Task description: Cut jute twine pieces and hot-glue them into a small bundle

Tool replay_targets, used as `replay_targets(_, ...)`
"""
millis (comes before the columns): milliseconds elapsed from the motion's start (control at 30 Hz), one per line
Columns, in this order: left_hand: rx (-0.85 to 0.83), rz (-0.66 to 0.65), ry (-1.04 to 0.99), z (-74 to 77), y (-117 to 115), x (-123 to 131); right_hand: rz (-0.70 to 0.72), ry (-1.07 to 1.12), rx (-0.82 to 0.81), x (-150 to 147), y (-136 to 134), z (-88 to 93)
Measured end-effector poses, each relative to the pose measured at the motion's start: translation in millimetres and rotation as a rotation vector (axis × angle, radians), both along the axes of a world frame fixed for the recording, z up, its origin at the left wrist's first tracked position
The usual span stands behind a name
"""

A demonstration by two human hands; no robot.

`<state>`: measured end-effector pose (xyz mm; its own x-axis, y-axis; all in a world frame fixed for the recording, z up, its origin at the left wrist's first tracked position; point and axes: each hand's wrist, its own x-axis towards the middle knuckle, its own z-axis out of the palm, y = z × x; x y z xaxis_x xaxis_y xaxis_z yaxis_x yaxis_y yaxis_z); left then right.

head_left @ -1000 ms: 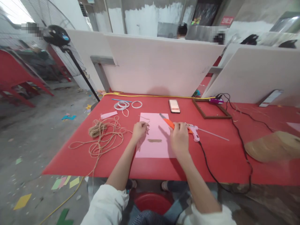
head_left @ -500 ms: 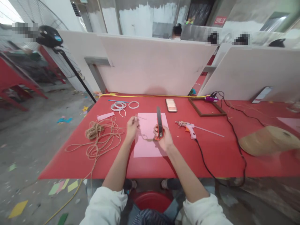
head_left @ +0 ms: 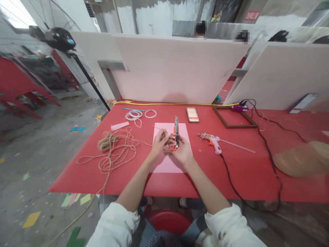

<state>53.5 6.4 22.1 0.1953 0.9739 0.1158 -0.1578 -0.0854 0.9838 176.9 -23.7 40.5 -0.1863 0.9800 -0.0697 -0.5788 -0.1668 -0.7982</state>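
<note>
My right hand (head_left: 183, 151) is closed around an orange-and-black utility knife (head_left: 176, 133), whose blade points away from me. Close beside it, my left hand (head_left: 159, 141) pinches the jute twine (head_left: 145, 142), which runs back to a loose, tangled heap on the left. Both hands are above a pink sheet (head_left: 164, 167) lying on the red table. My fingers hide the stretch of twine between the hands.
A pink glue gun (head_left: 214, 142) with a glue stick and black cord lies to the right. Behind it are a brown frame (head_left: 235, 126) and a phone (head_left: 192, 115). White tape rolls (head_left: 133, 115) lie back left, and a white board (head_left: 174, 68) stands behind.
My left hand has moved right, up to my right hand and the utility knife, bringing the twine along. The whole view has shifted slightly.
</note>
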Motion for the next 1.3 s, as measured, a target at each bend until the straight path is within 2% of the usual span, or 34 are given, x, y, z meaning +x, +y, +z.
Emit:
replay_targets(133,0.024,-0.048,0.009,0.2,7,-7,-0.034,-0.022,-0.014,4,-1,0.8)
replay_targets(233,0.053,-0.022,0.163,0.9,15,-25,0.009,0.016,-0.051,7,-4,0.5)
replay_targets(400,0.215,0.346,0.687,-0.8,15,-87,0.124,0.166,-0.188,1,-1,-3.2)
replay_targets(467,0.278,0.441,0.884,-5.6,9,-116,0.196,0.175,-0.253,-13,8,-3.6)
replay_targets(533,0.312,0.499,0.991,-13.4,1,-141,0.251,0.161,-0.289,-36,22,-3.1)
replay_targets(667,0.370,0.488,1.196,-33.6,-15,-169,0.295,0.024,-0.348,-93,47,-4.1)
replay_targets(733,0.361,0.482,1.224,-42.0,-18,-173,0.332,-0.033,-0.374,-113,53,-8.0)
replay_targets(800,0.353,0.481,1.230,-47.4,-19,-175,0.347,-0.087,-0.382,-122,57,-14.0)
replay_targets(933,0.343,0.470,1.236,-49.9,-19,-176,0.325,-0.194,-0.379,-110,59,-25.1)
replay_targets(1067,0.325,0.471,1.238,-42.9,-22,-169,0.291,-0.221,-0.370,-96,59,-28.1)
replay_targets(1167,0.296,0.470,1.241,-33.7,-23,-153,0.284,-0.206,-0.363,-94,60,-27.2)
replay_targets(1300,0.186,0.256,1.283,-25.0,-23,-130,0.281,-0.180,-0.362,-92,61,-25.6)
